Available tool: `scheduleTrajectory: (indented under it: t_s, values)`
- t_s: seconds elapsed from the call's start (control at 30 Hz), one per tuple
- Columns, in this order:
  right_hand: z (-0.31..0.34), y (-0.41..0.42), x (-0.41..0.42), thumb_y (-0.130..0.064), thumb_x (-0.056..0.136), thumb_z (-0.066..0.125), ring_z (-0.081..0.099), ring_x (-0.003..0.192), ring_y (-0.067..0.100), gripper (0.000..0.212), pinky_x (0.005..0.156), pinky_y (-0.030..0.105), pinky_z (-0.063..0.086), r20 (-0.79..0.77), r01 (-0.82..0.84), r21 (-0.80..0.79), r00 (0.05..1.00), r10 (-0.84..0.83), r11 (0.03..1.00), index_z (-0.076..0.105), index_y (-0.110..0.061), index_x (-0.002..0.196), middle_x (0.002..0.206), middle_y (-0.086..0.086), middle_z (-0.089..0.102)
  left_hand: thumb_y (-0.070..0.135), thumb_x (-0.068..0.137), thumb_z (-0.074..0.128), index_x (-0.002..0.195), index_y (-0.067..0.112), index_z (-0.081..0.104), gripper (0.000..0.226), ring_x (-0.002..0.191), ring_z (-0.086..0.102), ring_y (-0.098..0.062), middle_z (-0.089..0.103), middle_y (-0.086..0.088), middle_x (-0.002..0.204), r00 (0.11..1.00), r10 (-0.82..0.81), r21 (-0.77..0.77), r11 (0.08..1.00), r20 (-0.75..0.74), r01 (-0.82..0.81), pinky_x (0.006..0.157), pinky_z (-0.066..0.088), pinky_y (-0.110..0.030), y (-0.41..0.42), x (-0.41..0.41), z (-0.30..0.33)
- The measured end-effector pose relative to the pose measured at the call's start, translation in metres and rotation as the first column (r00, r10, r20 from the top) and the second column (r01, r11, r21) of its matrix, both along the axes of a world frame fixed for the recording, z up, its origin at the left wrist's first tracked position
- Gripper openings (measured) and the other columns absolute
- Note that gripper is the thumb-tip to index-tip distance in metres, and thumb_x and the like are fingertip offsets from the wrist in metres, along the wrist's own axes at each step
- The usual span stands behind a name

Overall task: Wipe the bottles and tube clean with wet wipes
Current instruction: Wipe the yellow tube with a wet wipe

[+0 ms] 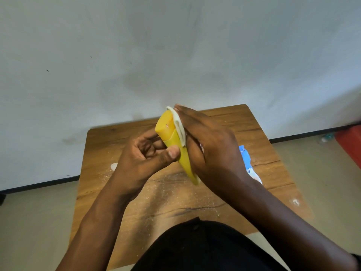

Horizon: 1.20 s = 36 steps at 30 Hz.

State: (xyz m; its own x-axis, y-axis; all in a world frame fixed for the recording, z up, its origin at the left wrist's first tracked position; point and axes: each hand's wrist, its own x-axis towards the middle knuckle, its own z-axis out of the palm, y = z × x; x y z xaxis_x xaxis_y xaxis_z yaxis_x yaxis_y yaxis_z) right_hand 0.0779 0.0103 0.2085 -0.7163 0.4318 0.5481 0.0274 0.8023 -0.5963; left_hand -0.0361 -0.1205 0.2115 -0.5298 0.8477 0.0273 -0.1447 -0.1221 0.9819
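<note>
A yellow tube point(176, 148) is held up above the wooden table point(254, 133), cap end pointing away and up, flat crimped end toward me. My left hand point(144, 153) grips the tube near its cap, thumb on the front. My right hand point(207, 141) presses a white wet wipe point(178, 124) flat against the tube's right side, fingers straight along it. No bottles are visible; my hands and arms hide much of the table.
A blue and white wipes packet point(247, 161) lies on the table behind my right wrist. A small white object point(113, 166) peeks out at the table's left edge. Dusty specks cover the tabletop. A red object point(349, 143) sits on the floor at right. The wall stands close behind.
</note>
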Motion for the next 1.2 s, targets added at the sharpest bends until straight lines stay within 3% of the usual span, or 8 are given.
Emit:
scheduleTrajectory:
  t_s: [0.1,0.3,0.4,0.5,0.67,0.93,1.07,1.2]
  values:
    - [0.001,0.004,0.003,0.0,0.095,0.069,0.065,0.13,0.02,0.037,0.104,0.037,0.056,-0.074,-0.009,0.012,0.997,0.009,1.0,0.071,-0.004,0.131,0.138,0.011,0.069,0.043,0.075,0.089,0.113,0.021,0.077,0.046,0.101,0.076,-0.024,0.08,-0.007,0.108,0.998,0.029,0.047,0.998,0.058,-0.032,0.084,0.061,-0.035,0.001,0.0,-0.001]
    - [-0.012,-0.004,0.02,0.006,0.089,0.075,0.07,0.121,0.015,0.032,0.101,0.029,0.056,-0.13,-0.074,0.041,0.988,0.079,0.996,0.077,-0.006,0.119,0.128,0.006,0.074,0.034,0.082,0.082,0.148,0.002,0.05,0.08,0.102,0.074,-0.027,0.075,-0.013,0.109,0.97,0.063,0.159,0.982,0.235,-0.102,0.084,0.06,-0.037,-0.004,-0.011,0.002]
    - [-0.02,0.003,0.03,0.001,0.091,0.074,0.071,0.118,0.015,0.029,0.094,0.035,0.059,-0.106,-0.049,0.015,0.993,0.05,0.999,0.078,-0.007,0.118,0.126,0.004,0.075,0.032,0.085,0.08,0.151,0.008,0.046,0.078,0.124,0.064,-0.044,0.064,-0.031,0.133,0.96,0.007,0.224,0.972,0.28,-0.072,0.095,0.057,-0.046,-0.011,-0.022,0.002]
    - [-0.021,0.007,0.031,-0.004,0.09,0.073,0.072,0.114,0.014,0.027,0.089,0.035,0.06,-0.082,0.012,-0.017,0.997,-0.013,1.0,0.079,-0.009,0.116,0.123,0.003,0.076,0.032,0.088,0.077,0.153,0.011,0.044,0.075,0.13,0.059,-0.05,0.058,-0.034,0.14,0.957,-0.039,0.24,0.97,0.286,-0.033,0.103,0.054,-0.051,-0.011,-0.025,-0.001]
    - [-0.005,-0.002,0.023,-0.009,0.091,0.075,0.071,0.115,0.015,0.022,0.089,0.036,0.058,-0.101,-0.039,-0.063,0.994,0.033,0.997,0.08,-0.012,0.112,0.123,0.002,0.075,0.033,0.083,0.084,0.147,0.011,0.054,0.073,0.116,0.068,-0.032,0.07,-0.019,0.129,0.978,-0.046,0.15,0.989,0.203,0.016,0.091,0.058,-0.04,0.002,-0.014,-0.004]
    - [0.012,-0.004,0.01,-0.002,0.094,0.073,0.069,0.122,0.016,0.024,0.1,0.035,0.056,-0.193,-0.057,0.004,0.979,0.057,0.998,0.077,-0.004,0.118,0.129,0.006,0.073,0.038,0.075,0.089,0.114,0.024,0.077,0.043,0.099,0.076,-0.017,0.079,-0.001,0.105,0.983,-0.029,0.114,0.993,0.18,0.009,0.082,0.061,-0.032,0.004,-0.009,0.0]
    - [-0.001,-0.003,0.017,0.0,0.093,0.073,0.071,0.117,0.02,0.024,0.096,0.038,0.056,-0.149,-0.12,0.041,0.981,0.125,0.992,0.078,-0.004,0.116,0.126,0.007,0.075,0.034,0.088,0.073,0.138,0.008,0.061,0.058,0.1,0.073,-0.023,0.076,-0.009,0.109,0.944,0.076,0.139,0.982,0.321,-0.127,0.082,0.062,-0.035,0.005,-0.014,0.006]
    - [-0.018,0.0,0.027,-0.014,0.093,0.079,0.068,0.121,0.017,0.031,0.094,0.038,0.056,-0.09,-0.118,0.003,0.989,0.117,0.993,0.074,-0.007,0.123,0.131,0.004,0.072,0.035,0.094,0.057,0.145,0.003,0.052,0.061,0.113,0.073,-0.032,0.073,-0.024,0.121,0.83,0.219,0.002,0.967,0.514,-0.256,0.094,0.061,-0.043,0.005,-0.016,0.007]
